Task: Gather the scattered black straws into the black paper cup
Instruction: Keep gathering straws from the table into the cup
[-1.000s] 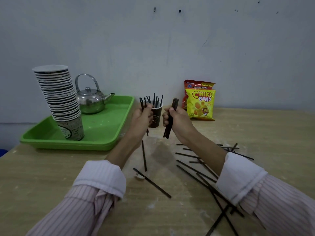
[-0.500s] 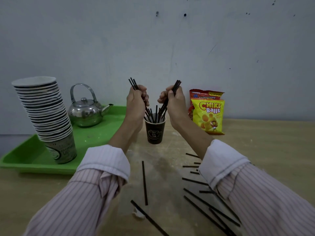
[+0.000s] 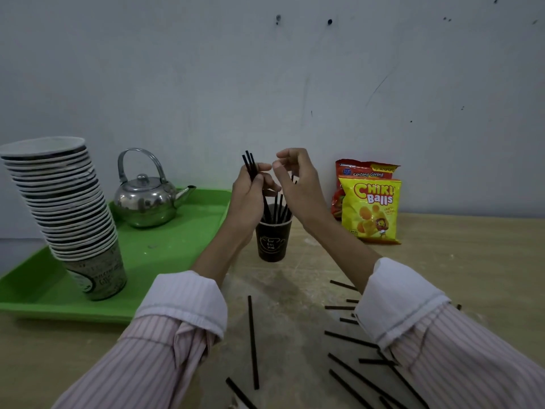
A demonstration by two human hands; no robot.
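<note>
Above the black paper cup [image 3: 272, 240], the left hand [image 3: 249, 199] grips a small bundle of black straws [image 3: 249, 164] nearly upright, tilted so their lower ends can drop in beside the standing straws [image 3: 277, 205]. The right hand [image 3: 296, 187] hovers alongside, fingers loosely curled, apparently holding nothing. Loose straws [image 3: 253, 340] lie on the wooden table [image 3: 477, 261], awaiting collection.

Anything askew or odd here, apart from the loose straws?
Yes: the tall stack of paper cups on the green tray leans left as it rises and looks tippy. The kettle and snack bags stand normally.
</note>
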